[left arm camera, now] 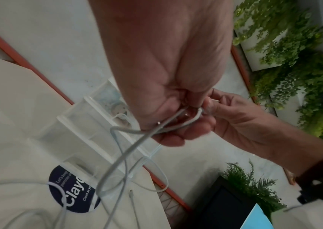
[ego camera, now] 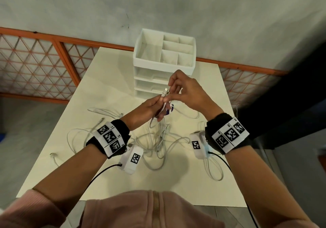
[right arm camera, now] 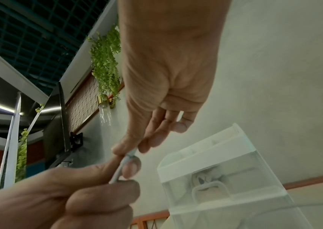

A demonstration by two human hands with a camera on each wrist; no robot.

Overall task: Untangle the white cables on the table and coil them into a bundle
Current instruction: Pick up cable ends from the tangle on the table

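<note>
Several white cables (ego camera: 155, 144) lie tangled on the white table (ego camera: 190, 189). Both hands are raised above the tangle, close together. My left hand (ego camera: 158, 107) grips a folded strand of white cable (left arm camera: 168, 127), which hangs down from it in loops toward the table. My right hand (ego camera: 173, 91) pinches the metal plug end (ego camera: 165, 92) of that cable between thumb and fingers, just above the left fist. In the right wrist view the plug end (right arm camera: 131, 155) stands between the two hands' fingertips.
A white drawer organiser (ego camera: 165, 60) with open top compartments stands at the table's far side, right behind the hands. A dark round sticker (left arm camera: 72, 189) lies on the table under the cables. Loose cable ends (ego camera: 53, 156) reach the left edge; another loop (ego camera: 214, 167) lies at right.
</note>
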